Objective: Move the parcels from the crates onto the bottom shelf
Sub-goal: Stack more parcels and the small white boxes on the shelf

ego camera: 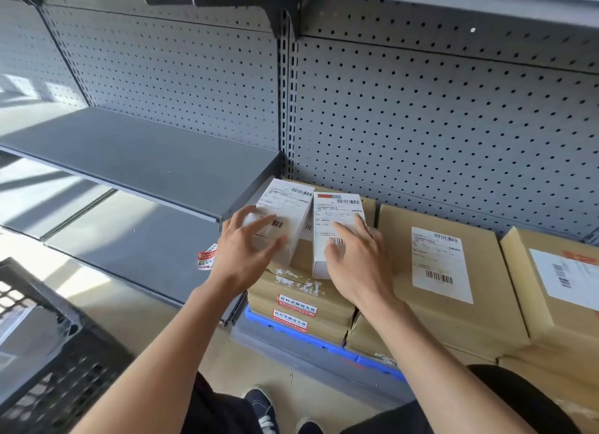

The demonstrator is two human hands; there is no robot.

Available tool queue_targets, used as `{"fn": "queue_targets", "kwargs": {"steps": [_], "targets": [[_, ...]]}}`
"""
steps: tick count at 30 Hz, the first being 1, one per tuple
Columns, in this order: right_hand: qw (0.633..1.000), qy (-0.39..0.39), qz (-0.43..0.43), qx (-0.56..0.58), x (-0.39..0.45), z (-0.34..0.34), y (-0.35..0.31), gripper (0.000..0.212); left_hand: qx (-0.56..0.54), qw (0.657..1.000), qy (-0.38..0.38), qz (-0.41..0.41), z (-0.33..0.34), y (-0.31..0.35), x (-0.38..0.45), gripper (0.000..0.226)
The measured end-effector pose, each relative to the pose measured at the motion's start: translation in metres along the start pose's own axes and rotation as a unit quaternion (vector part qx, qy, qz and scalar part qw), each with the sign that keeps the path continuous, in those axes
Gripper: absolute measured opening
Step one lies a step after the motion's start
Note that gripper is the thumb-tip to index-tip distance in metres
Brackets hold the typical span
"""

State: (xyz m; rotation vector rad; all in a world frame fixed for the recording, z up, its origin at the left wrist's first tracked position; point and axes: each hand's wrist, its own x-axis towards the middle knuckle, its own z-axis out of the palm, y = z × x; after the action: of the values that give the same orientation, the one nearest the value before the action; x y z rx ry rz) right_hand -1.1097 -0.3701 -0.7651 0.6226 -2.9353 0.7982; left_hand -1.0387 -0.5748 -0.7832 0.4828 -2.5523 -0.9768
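Two small white parcels with barcode labels lie side by side on top of a stack of brown cardboard parcels (301,291) on the bottom shelf. My left hand (249,249) rests with spread fingers on the left white parcel (291,206), which is tilted. My right hand (356,261) lies flat on the right white parcel (334,213). Neither hand is closed around its parcel. A black plastic crate (55,346) stands at the lower left.
More brown parcels (453,271) with white labels fill the shelf to the right, on a blue base (324,343). A grey shelf board (139,161) juts out to the left above a lower grey shelf (129,239). The back wall is grey pegboard (421,125). My shoes show below.
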Motion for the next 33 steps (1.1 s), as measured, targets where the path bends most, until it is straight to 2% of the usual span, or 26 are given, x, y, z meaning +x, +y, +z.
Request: {"fn": "queue_targets", "kwargs": {"steps": [9, 15, 18, 33], "targets": [[0.999, -0.026, -0.024, 0.024, -0.007, 0.012, -0.013, 0.057, -0.051, 0.999, -0.002, 0.0, -0.005, -0.003, 0.005, 0.056], [0.999, -0.022, -0.029, 0.027, -0.008, 0.016, -0.013, 0.056, -0.135, 0.988, -0.009, -0.075, -0.017, -0.011, 0.007, 0.041], [0.999, -0.022, -0.032, 0.029, -0.008, 0.019, -0.014, 0.055, -0.167, 0.982, -0.015, -0.085, -0.02, -0.015, 0.005, 0.037], [0.999, -0.025, -0.035, -0.002, -0.006, 0.029, -0.016, 0.057, -0.116, 0.988, -0.036, -0.095, -0.016, -0.002, 0.004, 0.041]]}}
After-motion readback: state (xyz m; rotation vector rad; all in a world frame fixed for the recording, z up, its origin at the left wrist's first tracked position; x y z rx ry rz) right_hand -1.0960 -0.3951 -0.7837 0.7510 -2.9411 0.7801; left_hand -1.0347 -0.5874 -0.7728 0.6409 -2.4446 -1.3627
